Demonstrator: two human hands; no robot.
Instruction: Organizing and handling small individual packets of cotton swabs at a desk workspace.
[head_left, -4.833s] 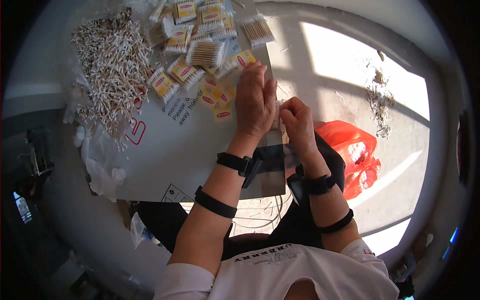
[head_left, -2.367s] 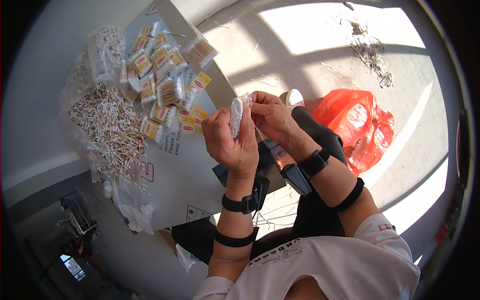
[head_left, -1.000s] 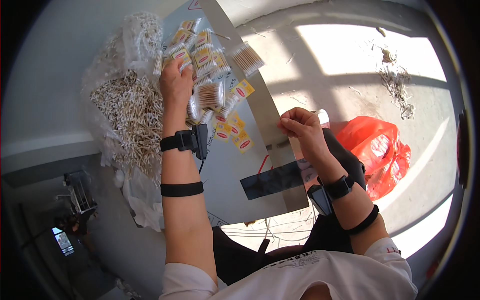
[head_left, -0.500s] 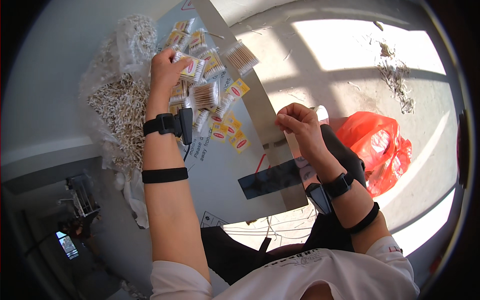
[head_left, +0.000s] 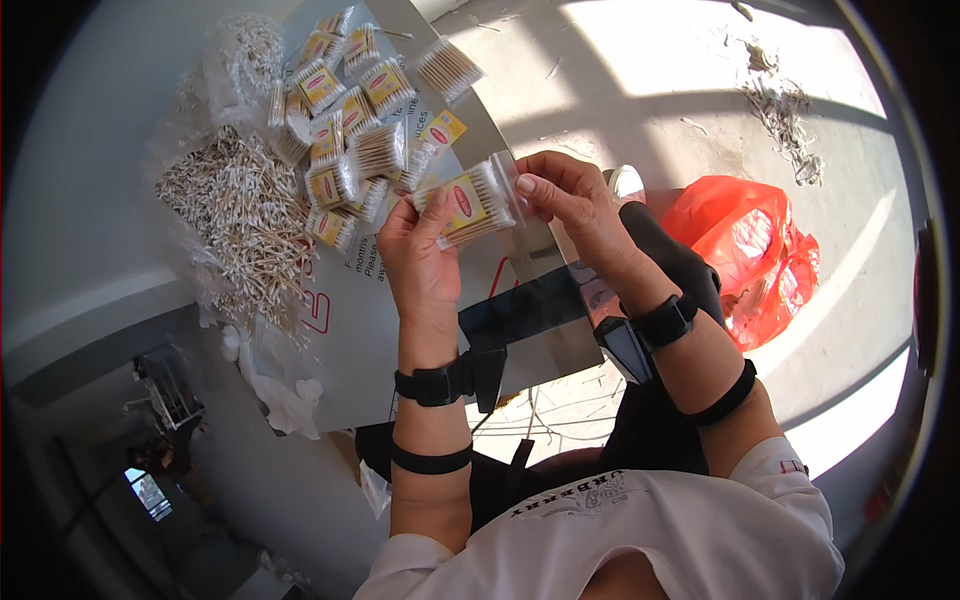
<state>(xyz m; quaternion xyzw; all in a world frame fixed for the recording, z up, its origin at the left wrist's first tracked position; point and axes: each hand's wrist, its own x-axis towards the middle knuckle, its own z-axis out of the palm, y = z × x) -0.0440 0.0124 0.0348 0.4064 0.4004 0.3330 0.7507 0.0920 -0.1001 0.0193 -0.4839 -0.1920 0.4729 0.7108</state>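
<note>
Above the grey table (head_left: 372,370), left grip (head_left: 422,262) holds a cotton-swab packet (head_left: 472,205), thumb (head_left: 435,212) uppermost, fingertips hidden beneath — right grip (head_left: 575,205) pinches the packet's clear flap (head_left: 508,182).

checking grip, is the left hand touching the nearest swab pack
Touching: the head view shows the left hand gripping the pack, thumb over its end.

Red plastic bag (head_left: 712,225) and pale debris (head_left: 784,118) on the floor (head_left: 845,250)
</note>
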